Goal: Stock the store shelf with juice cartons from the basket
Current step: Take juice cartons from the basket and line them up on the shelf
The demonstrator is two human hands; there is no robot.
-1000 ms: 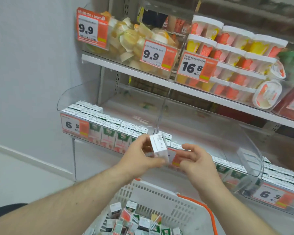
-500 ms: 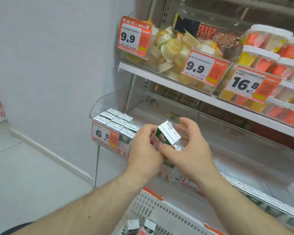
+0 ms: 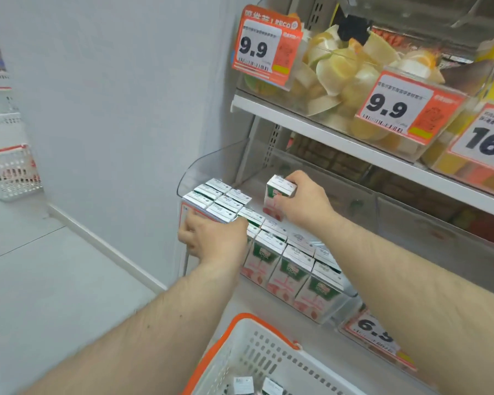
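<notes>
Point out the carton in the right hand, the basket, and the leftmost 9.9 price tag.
carton [image 3: 275, 201], head view, front face.
basket [image 3: 241, 322], head view, orange rim.
9.9 price tag [image 3: 253, 49], head view, printed digits.

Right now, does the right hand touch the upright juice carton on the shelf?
Touching. In the head view the right hand grips the upright juice carton, fingers curled over its top edge, behind the stocked rows.

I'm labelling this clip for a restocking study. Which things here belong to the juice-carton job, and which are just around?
Part of the job:
- juice carton gripped by the right hand
- left hand at the shelved cartons
- clear shelf bin
- basket holding more cartons

Just around:
- cut fruit tubs
- 9.9 price tags
- stacked baskets at far left
</notes>
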